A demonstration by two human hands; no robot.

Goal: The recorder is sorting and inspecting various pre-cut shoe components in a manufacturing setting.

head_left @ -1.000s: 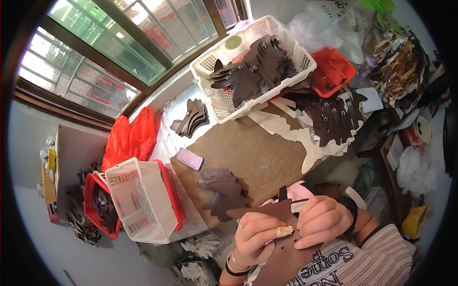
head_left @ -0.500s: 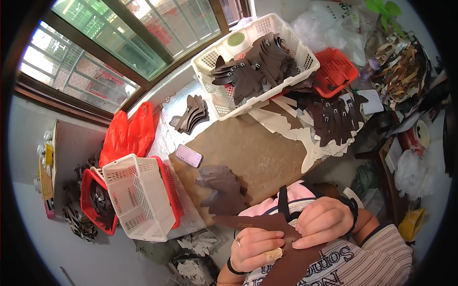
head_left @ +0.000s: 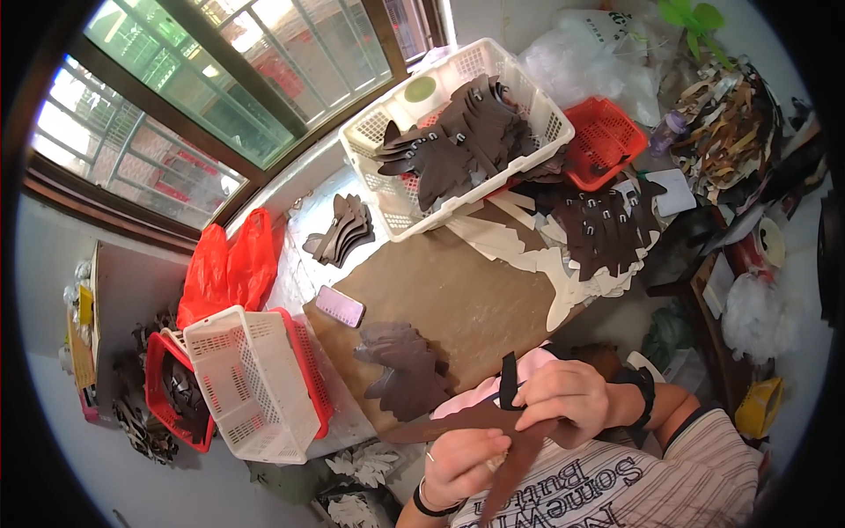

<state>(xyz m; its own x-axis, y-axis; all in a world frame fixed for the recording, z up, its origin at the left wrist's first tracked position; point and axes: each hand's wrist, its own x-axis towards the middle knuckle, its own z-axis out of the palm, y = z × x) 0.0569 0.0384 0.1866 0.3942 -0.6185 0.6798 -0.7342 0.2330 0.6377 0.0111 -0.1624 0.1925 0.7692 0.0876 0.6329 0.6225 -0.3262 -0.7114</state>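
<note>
A flat dark-brown leather piece (head_left: 519, 458) with pointed ends is in both of my hands over my lap. My left hand (head_left: 459, 466) pinches it from the left, thumb and fingers pressed together. My right hand (head_left: 563, 396) grips its upper right part, fingers curled. A black strap (head_left: 509, 380) shows just above my right fingertips; whether they touch it I cannot tell. On the table beyond lies a fanned stack of brown leather pieces (head_left: 400, 370). What lies under my fingertips is hidden.
A brown board (head_left: 475, 290) covers the table, with a phone (head_left: 340, 306) on it. A white basket (head_left: 414, 224) of leather pieces stands behind. More pieces with metal buckles (head_left: 603, 224) lie right, near a red basket (head_left: 607, 132). At left stand an upturned white basket (head_left: 255, 387) and red bag (head_left: 229, 264).
My right hand has moved left and up. The leather piece has turned and looks narrower, more edge-on. The view has shifted slightly.
</note>
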